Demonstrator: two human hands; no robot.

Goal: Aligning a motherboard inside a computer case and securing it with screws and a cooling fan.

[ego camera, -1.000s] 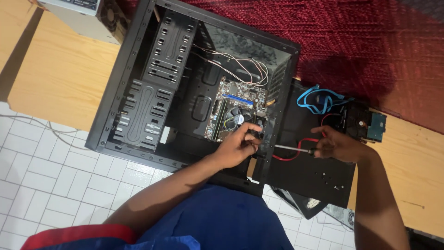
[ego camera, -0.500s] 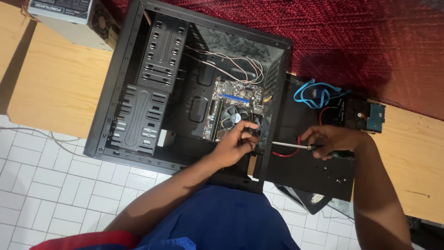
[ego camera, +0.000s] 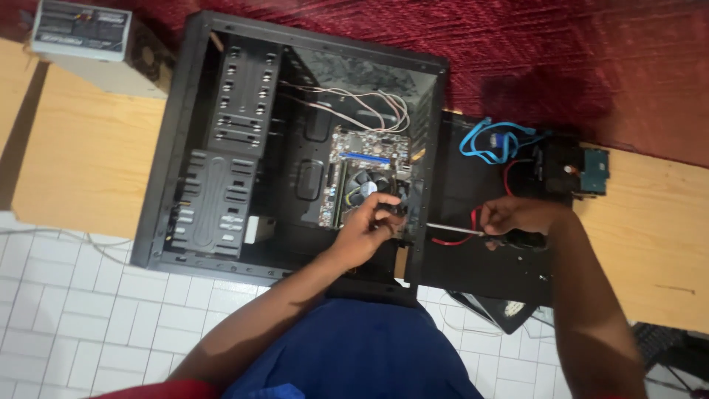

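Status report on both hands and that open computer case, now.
Left hand inside open computer case, fingers on the motherboard. Right hand grips a screwdriver, tip at the case's rear edge. Red cable beside the shaft.

The open computer case (ego camera: 288, 140) lies in front of me, with the motherboard (ego camera: 362, 174) inside it toward its right. My left hand (ego camera: 369, 225) reaches in there. Right of the case lies its side panel (ego camera: 480, 266), under my right hand (ego camera: 517, 218); the power supply (ego camera: 96, 44) sits far left.
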